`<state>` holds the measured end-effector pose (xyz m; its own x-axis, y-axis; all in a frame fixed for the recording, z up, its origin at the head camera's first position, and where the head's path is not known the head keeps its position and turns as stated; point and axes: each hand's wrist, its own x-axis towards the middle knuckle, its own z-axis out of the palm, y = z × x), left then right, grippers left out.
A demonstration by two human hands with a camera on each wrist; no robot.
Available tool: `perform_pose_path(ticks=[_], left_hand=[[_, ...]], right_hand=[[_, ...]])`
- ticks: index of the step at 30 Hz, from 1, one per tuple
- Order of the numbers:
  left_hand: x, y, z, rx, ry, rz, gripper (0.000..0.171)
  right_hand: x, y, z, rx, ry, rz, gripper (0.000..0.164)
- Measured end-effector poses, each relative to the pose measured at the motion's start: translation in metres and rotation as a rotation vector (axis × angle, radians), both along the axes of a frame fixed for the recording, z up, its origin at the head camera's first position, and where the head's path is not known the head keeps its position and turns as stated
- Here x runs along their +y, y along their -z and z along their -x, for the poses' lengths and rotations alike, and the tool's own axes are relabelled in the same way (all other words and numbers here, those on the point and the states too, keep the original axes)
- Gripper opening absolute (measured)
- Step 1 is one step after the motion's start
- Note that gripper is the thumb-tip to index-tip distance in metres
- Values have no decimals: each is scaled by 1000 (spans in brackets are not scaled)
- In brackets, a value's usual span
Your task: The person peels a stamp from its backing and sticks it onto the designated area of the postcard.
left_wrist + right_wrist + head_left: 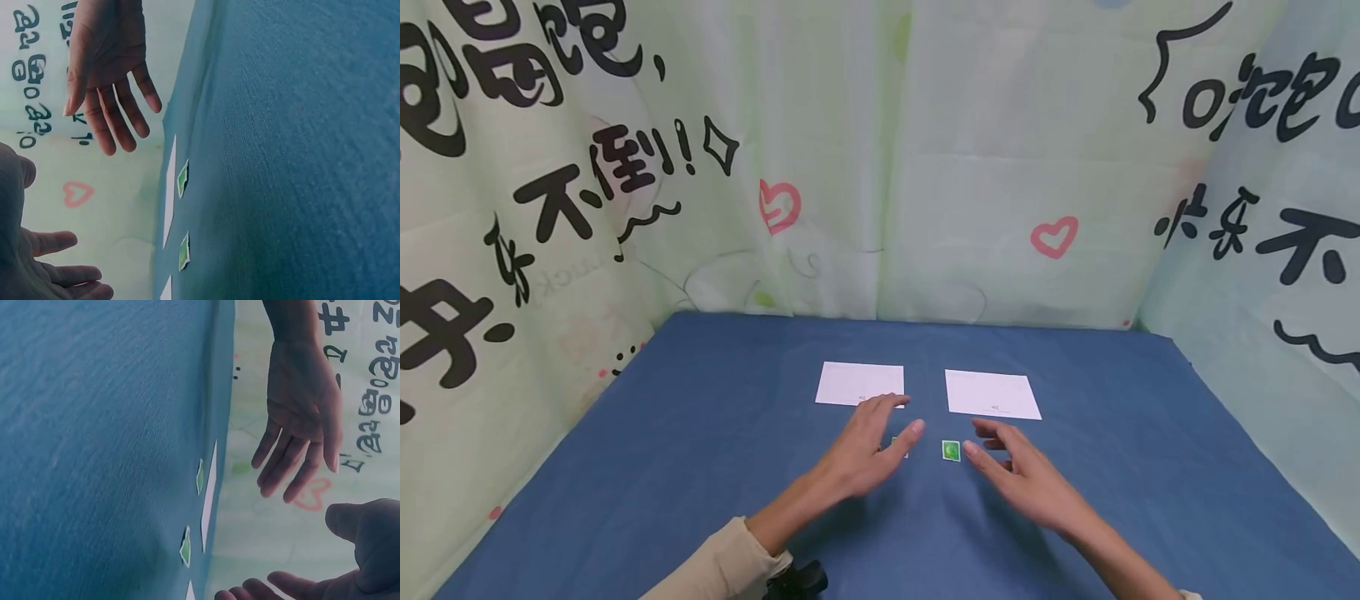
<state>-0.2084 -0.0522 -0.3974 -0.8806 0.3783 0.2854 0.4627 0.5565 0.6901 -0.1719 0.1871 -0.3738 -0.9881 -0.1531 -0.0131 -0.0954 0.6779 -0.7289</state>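
Hovering over blue cloth-covered bench (700, 467): left hand (868, 450), right hand (1026, 479), both grips relaxed, unclenched. Small square green white-edged card (951, 451), lower centre, between hands; matching card (184, 252) partly behind left hand.

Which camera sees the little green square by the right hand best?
The head view: the green square shows whole and broad there. Both wrist views show it too, but from low down, as a narrow, slanted shape.

In the head view, the left grip (867, 457) hides most of the left square (184, 253) and part of the left card (852, 383). Print (996, 407) on the right card (991, 390) is too small to read; the right sleeve (1190, 595) is mostly cut off.
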Motion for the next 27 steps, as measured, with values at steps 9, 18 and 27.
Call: perform_pose_path(ticks=[9, 18, 27], left_hand=[[4, 4, 10, -29, -3, -51, 60], [8, 5, 16, -73, -11, -61, 58], [13, 8, 21, -84, -40, -64, 58]], right_hand=[[-4, 2, 5, -18, 12, 10, 66], [-5, 10, 11, -25, 3, -6, 64], [-9, 16, 18, -26, 25, -37, 62]])
